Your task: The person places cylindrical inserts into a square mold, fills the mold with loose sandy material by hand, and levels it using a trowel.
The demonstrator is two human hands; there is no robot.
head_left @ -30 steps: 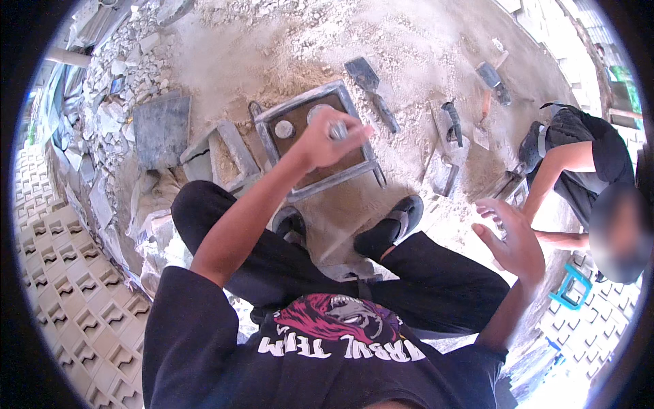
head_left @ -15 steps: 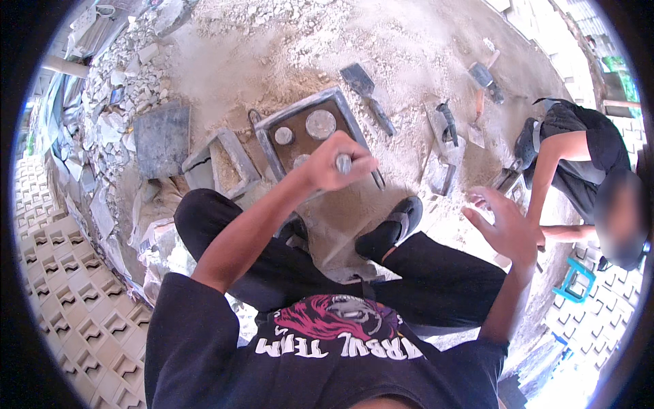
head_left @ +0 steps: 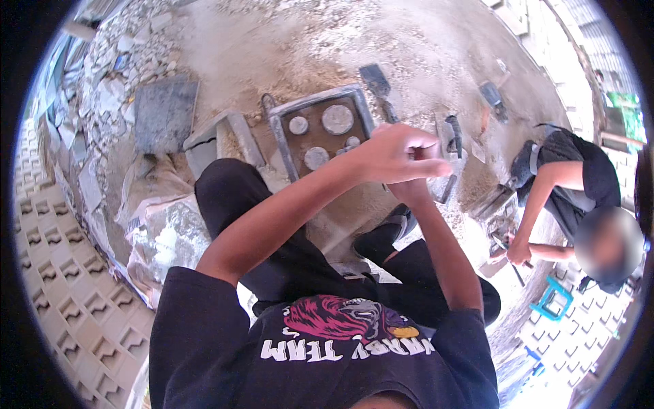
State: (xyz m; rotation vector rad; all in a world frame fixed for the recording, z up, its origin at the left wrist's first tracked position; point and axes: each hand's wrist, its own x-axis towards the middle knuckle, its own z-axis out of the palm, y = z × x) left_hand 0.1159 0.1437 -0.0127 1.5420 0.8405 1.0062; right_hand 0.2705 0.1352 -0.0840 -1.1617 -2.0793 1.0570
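Note:
My left hand [head_left: 403,154] is closed, its fingers curled and thumb toward the right, above the right edge of a square grey frame [head_left: 277,136]. What it holds is hidden in its grip. Right under it, my right hand [head_left: 411,189] is mostly covered, and its fingers are hidden. Packed brown sand [head_left: 310,133] fills the frame on the ground. In that sand sit a large round grey disc [head_left: 338,119], a smaller disc [head_left: 298,125], another round disc [head_left: 316,159] and small round pieces [head_left: 352,142] close to my left wrist.
A trowel [head_left: 375,80] lies beyond the frame. Left of it are an angled grey frame piece [head_left: 242,140], a dark square board [head_left: 165,116] and rubble [head_left: 112,88]. At the right, another person [head_left: 565,170] crouches, hands on a tool, near a blue stool [head_left: 553,298].
My left hand, earlier around a grey cylindrical piece above the frame, has moved right. My right hand, earlier open at the right, has come in beneath it. The frame's discs show more.

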